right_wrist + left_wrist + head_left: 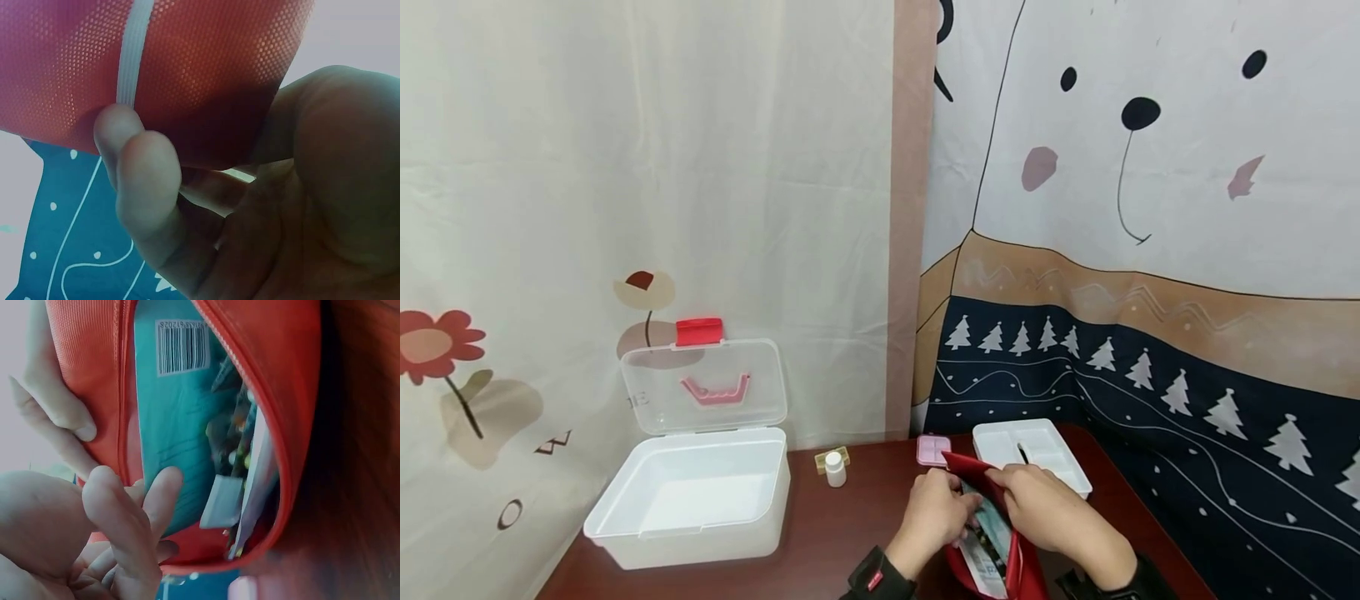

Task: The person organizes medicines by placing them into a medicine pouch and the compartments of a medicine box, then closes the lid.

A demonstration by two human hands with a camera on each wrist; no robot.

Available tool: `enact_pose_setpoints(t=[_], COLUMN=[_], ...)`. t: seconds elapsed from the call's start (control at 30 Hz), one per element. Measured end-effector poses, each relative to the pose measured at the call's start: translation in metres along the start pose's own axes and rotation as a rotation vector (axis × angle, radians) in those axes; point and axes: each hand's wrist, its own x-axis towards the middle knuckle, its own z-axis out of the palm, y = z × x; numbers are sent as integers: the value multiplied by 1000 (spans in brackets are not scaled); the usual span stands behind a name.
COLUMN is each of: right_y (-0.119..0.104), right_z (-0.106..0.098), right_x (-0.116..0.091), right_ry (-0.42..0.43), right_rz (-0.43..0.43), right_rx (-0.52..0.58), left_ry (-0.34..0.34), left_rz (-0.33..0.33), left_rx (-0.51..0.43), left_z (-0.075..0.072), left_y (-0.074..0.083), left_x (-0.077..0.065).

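Note:
A red zippered pouch stands unzipped near the table's front edge. My right hand grips its upper edge from the right; up close, curled fingers hold the red mesh fabric beside a white elastic band. My left hand reaches into the mouth of the pouch from the left. Between its thumb and finger it pinches the edge of a flat teal packet with a barcode, which is still inside the pouch. Dark and white small packs fill the space beside the packet, partly hidden by the zipper edge.
To the left, a white plastic box stands with its clear lid raised. A small white bottle and a yellowish case sit mid-table. Behind the pouch are a pink compartment case and a white divided tray. Curtains hang behind.

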Motion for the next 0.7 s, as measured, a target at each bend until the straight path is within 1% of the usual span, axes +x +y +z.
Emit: enact_pose_setpoints(t=[0.1,0.17,0.23,0.33,0.4,0.47,0.6,0.7], right_y=[0,1,1,1,0,0,0,-1], right_z=[0,0,0,0,0,0,-1,0], right_x=[1,1,1,1,1,0,0,1], right_ry=[-2,0,2,6,8,11,13,10], right_rz=[20,30,32,29,30,32,37,40], right_rx=[-4,-8,-14,-23,-29,-33,-26,-16], left_ry=[40,82,119,164,148,115,-7,-85], left_rz=[39,91,127,156,131,103,44,24], left_rx=[26,68,114,189,212,238,288,318], left_z=[-6,-12,-19,-29,-33,-36,-36,-34], left_y=[-1,-2,-4,-10,-16,-22,-35,-42], left_x=[-4,-6,-9,-12,-15,-16,-16,-16])
